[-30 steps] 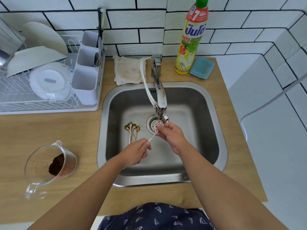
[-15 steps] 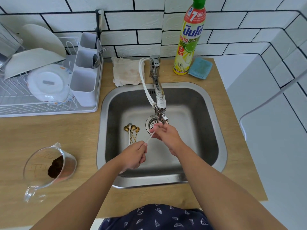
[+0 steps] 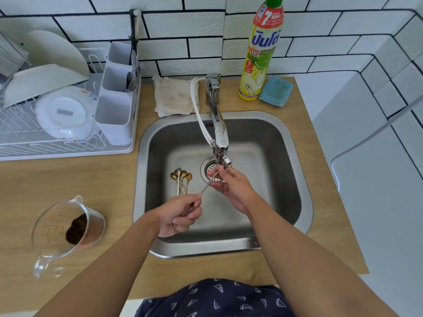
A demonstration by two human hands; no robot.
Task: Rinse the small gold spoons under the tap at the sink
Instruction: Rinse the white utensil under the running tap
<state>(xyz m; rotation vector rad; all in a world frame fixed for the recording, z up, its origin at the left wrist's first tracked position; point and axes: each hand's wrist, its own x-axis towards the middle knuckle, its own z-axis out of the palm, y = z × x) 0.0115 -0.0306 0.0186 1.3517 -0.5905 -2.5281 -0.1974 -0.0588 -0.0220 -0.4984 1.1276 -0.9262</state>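
Over the steel sink [image 3: 295,161], my left hand [image 3: 178,216] pinches the handle end of one thin spoon [image 3: 207,186]. My right hand [image 3: 231,186] pinches the spoon's bowl end just below the tap spout [image 3: 223,156], above the drain strainer [image 3: 209,168]. The bowl itself is hidden by my fingers. Several small gold spoons [image 3: 182,180] lie bunched on the sink floor, left of the drain, bowls pointing away from me. I cannot make out running water.
A dish rack [image 3: 68,143] with plates and a cutlery holder [image 3: 115,110] stands at the left. A glass measuring jug [image 3: 66,229] with brown grounds sits front left. Behind the sink are a cloth [image 3: 174,97], a dish soap bottle [image 3: 261,53] and a blue sponge [image 3: 275,91].
Both hands have stayed at the spout with the same spoon; my right fingers have shifted slightly along its bowl end. The spoons on the sink floor have not moved.
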